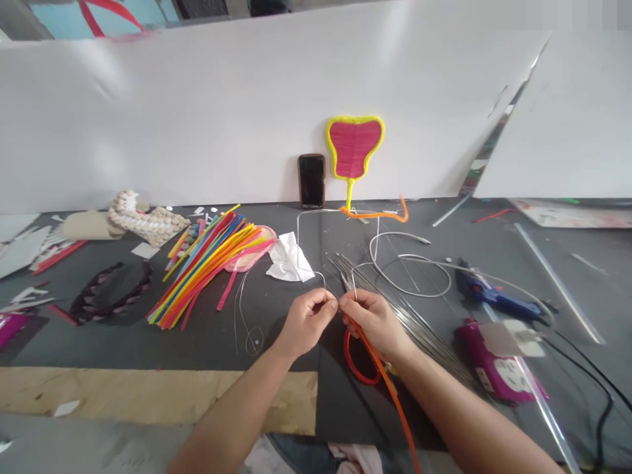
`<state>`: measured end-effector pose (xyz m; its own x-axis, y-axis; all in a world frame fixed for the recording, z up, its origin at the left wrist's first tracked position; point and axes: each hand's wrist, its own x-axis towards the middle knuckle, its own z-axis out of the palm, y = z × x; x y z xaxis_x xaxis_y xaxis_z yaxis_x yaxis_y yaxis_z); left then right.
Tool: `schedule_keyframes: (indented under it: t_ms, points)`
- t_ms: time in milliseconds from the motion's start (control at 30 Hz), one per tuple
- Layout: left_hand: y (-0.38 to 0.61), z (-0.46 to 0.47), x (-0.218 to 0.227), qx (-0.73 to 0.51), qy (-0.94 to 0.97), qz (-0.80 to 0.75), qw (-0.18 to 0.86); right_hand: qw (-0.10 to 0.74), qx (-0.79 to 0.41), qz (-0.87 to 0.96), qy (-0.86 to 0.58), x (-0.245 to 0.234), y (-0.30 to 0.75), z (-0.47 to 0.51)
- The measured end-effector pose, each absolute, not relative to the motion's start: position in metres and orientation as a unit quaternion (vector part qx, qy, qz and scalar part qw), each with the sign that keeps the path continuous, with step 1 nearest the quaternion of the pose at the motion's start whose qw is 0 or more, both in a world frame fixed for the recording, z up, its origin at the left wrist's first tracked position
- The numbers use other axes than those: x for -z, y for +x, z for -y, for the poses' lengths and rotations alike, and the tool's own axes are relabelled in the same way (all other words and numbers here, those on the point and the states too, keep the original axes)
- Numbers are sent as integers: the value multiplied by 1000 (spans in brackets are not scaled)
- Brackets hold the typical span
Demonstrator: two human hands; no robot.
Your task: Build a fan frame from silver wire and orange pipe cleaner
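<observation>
A thin silvery wire (298, 230), bent into an open outline, stands in front of me with its two ends running down to my hands. My left hand (311, 319) pinches one end between thumb and fingertips. Close beside it, my right hand (372, 319) is closed on the other end and on a long orange strip (390, 388), which hangs down past my right forearm. The fingertips of both hands almost meet. Under the right hand lies a tool with red handles (363, 380) and pointed metal tips (346, 282).
Colourful strips (202, 270) and crumpled white paper (290, 258) lie left. A phone (311, 181) and a yellow-edged red paddle shape (355, 146) lean on the white board (222, 118). Metal rods (419, 322), a blue glue gun (503, 295) and a magenta power strip (508, 375) lie right.
</observation>
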<state>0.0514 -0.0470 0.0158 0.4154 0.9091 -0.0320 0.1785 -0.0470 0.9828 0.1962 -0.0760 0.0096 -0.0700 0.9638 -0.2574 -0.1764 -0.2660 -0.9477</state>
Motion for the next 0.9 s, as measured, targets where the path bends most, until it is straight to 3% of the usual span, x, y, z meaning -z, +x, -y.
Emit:
schedule_keyframes:
  t_ms: [133,233,433,667,900]
  points:
    - [49,45,-14,-347,594,-423,590,435,-635,436,-466,-16,206,74]
    - [48,44,-15,-353,570,-416,615,464,-639,415,-452,-16,212,72]
    - [47,44,-22,-327,612,-435,574,481,-661,371,-440,-11,213,70]
    - [48,41,-12,-354,530,-421,646,480,-661,372,-441,-12,211,71]
    - [46,42,-11,-345,543,-447,621,496,-679,351,-411,-9,205,72]
